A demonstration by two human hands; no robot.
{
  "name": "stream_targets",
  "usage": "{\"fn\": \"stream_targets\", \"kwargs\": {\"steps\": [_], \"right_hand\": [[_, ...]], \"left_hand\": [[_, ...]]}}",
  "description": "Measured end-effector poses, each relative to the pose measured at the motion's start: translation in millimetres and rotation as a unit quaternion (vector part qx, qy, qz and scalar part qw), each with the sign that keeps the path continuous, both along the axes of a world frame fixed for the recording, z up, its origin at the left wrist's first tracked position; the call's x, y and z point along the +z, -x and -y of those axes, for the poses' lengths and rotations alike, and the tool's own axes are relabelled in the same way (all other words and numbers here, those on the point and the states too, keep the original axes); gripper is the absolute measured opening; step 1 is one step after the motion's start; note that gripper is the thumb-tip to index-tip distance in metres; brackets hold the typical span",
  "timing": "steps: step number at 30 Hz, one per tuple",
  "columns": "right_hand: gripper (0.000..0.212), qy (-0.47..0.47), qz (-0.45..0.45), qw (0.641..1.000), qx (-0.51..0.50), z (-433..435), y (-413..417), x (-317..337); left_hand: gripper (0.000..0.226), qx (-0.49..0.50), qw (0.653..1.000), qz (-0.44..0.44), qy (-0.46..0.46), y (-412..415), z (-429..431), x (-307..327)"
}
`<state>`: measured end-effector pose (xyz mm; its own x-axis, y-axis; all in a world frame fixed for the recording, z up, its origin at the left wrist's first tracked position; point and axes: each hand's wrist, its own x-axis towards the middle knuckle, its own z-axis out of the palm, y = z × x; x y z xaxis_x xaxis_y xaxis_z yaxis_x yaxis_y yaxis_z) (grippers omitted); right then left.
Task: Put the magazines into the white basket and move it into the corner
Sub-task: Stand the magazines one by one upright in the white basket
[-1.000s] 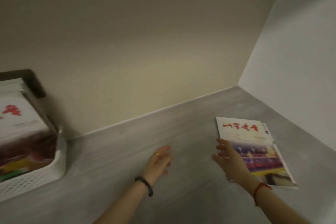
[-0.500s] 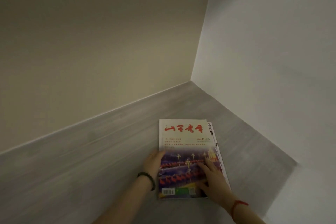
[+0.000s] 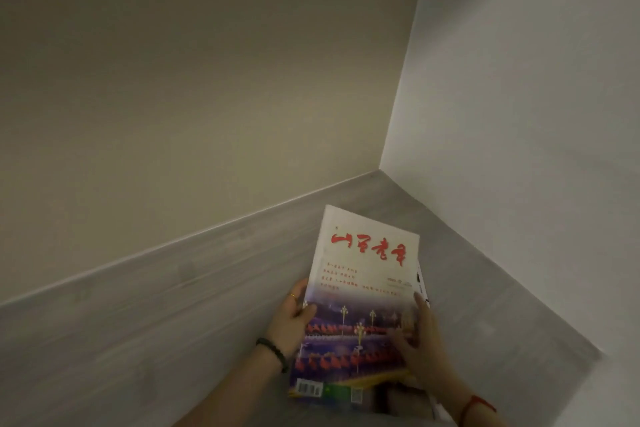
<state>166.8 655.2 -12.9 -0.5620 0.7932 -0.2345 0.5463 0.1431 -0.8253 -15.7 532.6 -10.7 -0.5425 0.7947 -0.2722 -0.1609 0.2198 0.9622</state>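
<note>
In the head view, a small stack of magazines point(image 3: 363, 291) is seen over the grey surface point(image 3: 173, 322), near the corner where the two walls meet. It is held from both sides. The left hand point(image 3: 291, 319) is curled round the left edge with the thumb laid on the cover, and the right hand point(image 3: 420, 347) grips the right edge, its fingers bent over the cover. A second magazine point(image 3: 421, 284) shows only as a thin edge under the top one. The stack seems to be raised a little from the surface, but in the dim light this cannot be told for sure. The white basket is not in view. The step in hand is judged to be the picking up of the magazines. For the next move, the stack must be kept together and carried to the basket, somewhere outside this view.
</note>
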Motion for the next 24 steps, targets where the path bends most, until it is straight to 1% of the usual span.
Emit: {"fn": "stream_targets", "kwargs": {"steps": [1,2,3,5,8,10,13,17,20,22,24], "right_hand": [[0.067,0.041,-0.049,0.998,-0.02,-3,7,8],[0.059,0.076,-0.094,0.992,-0.032,-4,15,17],[0.05,0.096,-0.12,0.987,-0.04,-5,24,26],[0.036,0.094,-0.12,0.988,-0.04,-1,40,41],[0.021,0.06,-0.101,0.993,0.0,13,66,59],[0.022,0.066,-0.119,0.99,0.035,35,91,72],[0.03,0.029,-0.152,0.985,0.082,80,138,90],[0.038,0.01,-0.203,0.969,0.137,162,207,115],[0.03,-0.024,-0.241,0.954,0.176,230,260,135],[0.021,-0.031,-0.268,0.944,0.191,275,295,148],[0.018,-0.031,-0.293,0.934,0.203,318,328,157]], "left_hand": [[0.04,0.007,1.0,0.012,-0.017,4,8,4],[0.04,0.016,0.999,0.03,-0.03,9,16,9],[0.038,0.027,0.997,0.054,-0.044,15,26,14],[0.034,0.057,0.993,0.08,-0.072,28,49,25],[0.029,0.105,0.987,0.077,-0.098,53,93,43],[0.026,0.13,0.985,0.055,-0.1,70,129,56],[0.022,0.188,0.977,0.01,-0.099,98,188,76],[0.017,0.285,0.952,-0.073,-0.085,139,281,104],[0.015,0.357,0.922,-0.132,-0.067,172,354,125],[0.014,0.399,0.9,-0.167,-0.057,194,403,137],[0.016,0.438,0.878,-0.187,-0.053,216,449,147]]}}
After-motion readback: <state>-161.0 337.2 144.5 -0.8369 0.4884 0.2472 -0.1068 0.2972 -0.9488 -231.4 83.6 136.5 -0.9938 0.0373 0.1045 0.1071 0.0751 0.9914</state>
